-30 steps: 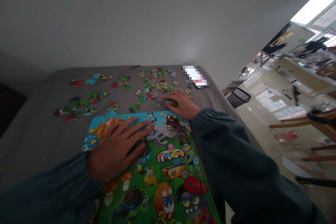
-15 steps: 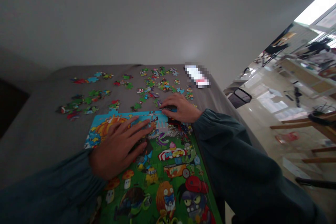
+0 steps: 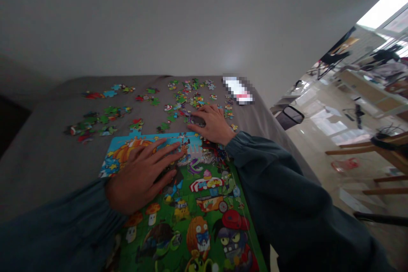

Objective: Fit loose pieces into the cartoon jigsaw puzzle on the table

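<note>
Grey cloth-covered surface [image 3: 47, 165] against a plain pale wall, with a bright tiled room, a black bin [image 3: 291, 115] and wooden furniture off past its right edge.

Near edge: large, mostly assembled cartoon jigsaw puzzle in green, blue and orange [image 3: 191, 204], stretching toward the middle of the surface.

Left hand [image 3: 143, 176] — flat on the puzzle's upper left part, palm down, fingers spread and straight, gripping nothing, fingertips near the blue top border.

Right hand [image 3: 210, 123] — just past the puzzle's far edge, palm down with fingers curled over a small dark loose puzzle piece [image 3: 197, 121] lying on the cloth; touching it, though whether actually pinched cannot be told.

Scattered loose puzzle pieces, mostly green, blue and red [image 3: 188, 95], strewn along the far edge and toward the far left corner, well apart from the left hand.

Blurred-out white and red flat object [image 3: 237, 90] near the far right corner.

Dark teal sleeves [image 3: 280, 187] on both arms.
</note>
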{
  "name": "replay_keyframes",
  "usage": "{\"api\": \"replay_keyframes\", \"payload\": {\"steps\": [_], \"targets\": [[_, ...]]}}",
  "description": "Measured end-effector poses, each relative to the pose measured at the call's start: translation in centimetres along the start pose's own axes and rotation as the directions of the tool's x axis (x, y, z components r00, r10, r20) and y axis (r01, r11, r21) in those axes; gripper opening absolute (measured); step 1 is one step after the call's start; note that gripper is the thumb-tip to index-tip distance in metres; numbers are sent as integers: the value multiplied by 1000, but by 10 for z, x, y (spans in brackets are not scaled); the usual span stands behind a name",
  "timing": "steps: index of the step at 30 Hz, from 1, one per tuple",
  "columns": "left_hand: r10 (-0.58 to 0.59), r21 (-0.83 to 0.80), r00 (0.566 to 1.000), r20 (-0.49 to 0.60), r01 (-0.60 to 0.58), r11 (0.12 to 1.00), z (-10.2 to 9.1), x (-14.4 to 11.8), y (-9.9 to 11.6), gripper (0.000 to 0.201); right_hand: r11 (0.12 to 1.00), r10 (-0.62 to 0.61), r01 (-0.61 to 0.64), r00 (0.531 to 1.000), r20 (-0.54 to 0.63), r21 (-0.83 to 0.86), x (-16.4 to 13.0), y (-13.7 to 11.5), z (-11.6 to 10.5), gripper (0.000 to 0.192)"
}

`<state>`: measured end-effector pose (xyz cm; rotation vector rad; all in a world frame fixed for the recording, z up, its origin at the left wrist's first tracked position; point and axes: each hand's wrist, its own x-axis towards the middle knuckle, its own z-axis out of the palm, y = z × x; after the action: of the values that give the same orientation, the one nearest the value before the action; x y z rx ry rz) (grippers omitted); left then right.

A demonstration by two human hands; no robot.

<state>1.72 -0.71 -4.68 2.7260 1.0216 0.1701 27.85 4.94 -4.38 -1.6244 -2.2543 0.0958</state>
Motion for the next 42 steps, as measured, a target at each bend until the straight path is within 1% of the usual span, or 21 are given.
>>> {"api": "replay_keyframes", "payload": {"steps": [4,8,10,12,13,15,18,20,24,27,33,38,42], "targets": [[-1,-1,1000,-19,1,1000,1,0,-1,49,998,-19,19,1000,-2,66,2,0,0,31],[11,-7,1000,-18,-11,1000,0,-1,-1,50,993,-58,59,998,-12,101,1,1,-2,23],[2,-3,1000,-10,-2,1000,-1,-1,0,49,989,-70,73,997,-32,130,-1,1,-6,21],[-7,3,1000,5,7,1000,-2,-1,0,49,983,-86,91,996,-39,162,-5,1,-15,20],[-7,6,1000,13,7,1000,-2,-1,0,48,978,-104,107,994,-24,181,-9,1,-22,19],[-1,11,1000,19,1,1000,-2,-1,0,48,961,-175,158,983,55,226,-17,-1,-35,19],[-1,1,1000,19,1,1000,-3,-1,1,47,931,-306,249,932,197,268,-32,-6,-53,22],[-10,-11,1000,11,11,1000,-3,-1,2,48,922,-352,289,901,252,258,-40,-12,-59,22],[-10,-8,1000,5,10,1000,-3,0,3,48,912,-399,334,859,320,240,-50,-24,-54,21],[-13,7,1000,15,13,1000,-3,0,2,48,899,-427,358,842,329,250,-52,-28,-48,21],[16,11,1000,-11,-16,1000,1,-2,-2,48,890,-450,376,820,355,260,-51,-29,-48,23],[36,25,998,-41,-35,999,5,-4,-4,47,887,-451,364,818,358,285,-50,-29,-48,24],[39,29,998,-50,-37,999,6,-4,-5,47,884,-458,365,807,374,293,-50,-29,-48,25]]}}
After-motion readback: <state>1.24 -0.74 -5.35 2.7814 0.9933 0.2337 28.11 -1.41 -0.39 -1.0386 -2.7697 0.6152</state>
